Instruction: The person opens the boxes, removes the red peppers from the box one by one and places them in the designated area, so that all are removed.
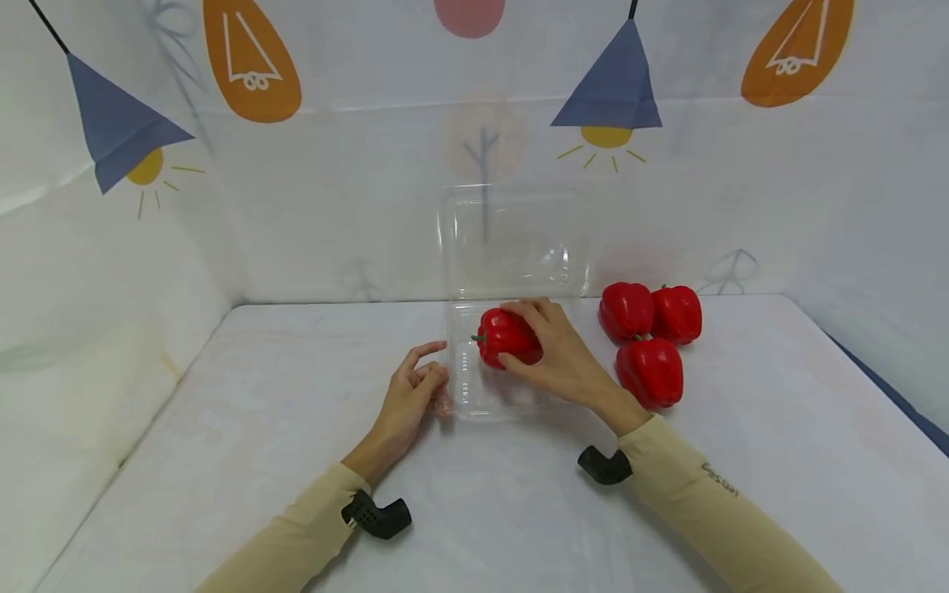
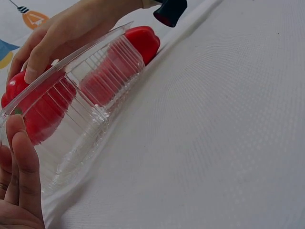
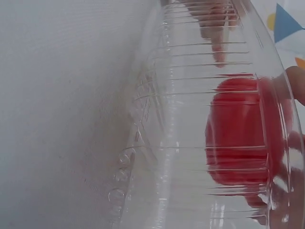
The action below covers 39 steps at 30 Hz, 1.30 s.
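Observation:
My right hand grips a red bell pepper from above and the right, its green stem pointing left. The pepper is inside the clear plastic container, whose ribbed wall stands in front of it in the right wrist view. Along the container's left side lies my left hand. In the left wrist view, fairly straight fingers of that hand are right at the container's wall. The clear lid stands raised at the back, hinged to the base.
Three more red bell peppers, a left one, a back right one and a front one, sit clustered on the white table right of the container. Behind the table hangs a printed white cloth.

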{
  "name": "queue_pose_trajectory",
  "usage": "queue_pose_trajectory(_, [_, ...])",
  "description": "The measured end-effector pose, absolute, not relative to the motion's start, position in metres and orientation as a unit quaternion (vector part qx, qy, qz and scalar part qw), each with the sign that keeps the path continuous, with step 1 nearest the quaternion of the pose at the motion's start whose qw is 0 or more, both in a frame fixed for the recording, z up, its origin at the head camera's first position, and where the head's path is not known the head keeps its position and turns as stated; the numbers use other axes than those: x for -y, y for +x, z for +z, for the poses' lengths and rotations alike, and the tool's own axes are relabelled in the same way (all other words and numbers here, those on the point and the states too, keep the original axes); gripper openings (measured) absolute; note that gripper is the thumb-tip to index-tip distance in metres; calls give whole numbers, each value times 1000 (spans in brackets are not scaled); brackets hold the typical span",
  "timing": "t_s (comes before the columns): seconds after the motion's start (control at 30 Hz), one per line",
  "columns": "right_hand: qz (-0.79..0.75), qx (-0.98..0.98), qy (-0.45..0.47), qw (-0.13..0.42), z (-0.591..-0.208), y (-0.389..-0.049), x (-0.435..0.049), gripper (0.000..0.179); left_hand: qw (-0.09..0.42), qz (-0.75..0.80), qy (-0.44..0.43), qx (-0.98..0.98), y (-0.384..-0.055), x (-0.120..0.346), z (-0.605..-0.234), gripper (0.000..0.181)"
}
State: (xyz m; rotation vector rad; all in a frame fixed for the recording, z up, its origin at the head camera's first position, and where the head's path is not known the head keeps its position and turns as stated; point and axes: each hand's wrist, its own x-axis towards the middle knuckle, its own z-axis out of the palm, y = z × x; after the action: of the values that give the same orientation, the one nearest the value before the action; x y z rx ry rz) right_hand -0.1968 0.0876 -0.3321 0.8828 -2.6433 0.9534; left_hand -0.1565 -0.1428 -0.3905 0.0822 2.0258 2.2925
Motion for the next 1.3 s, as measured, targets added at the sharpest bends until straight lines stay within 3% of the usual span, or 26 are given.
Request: queue_pose_trajectory(1.3, [325, 889, 288, 142, -328, -179, -125, 77, 33, 759, 34, -649, -157, 143, -391, 42])
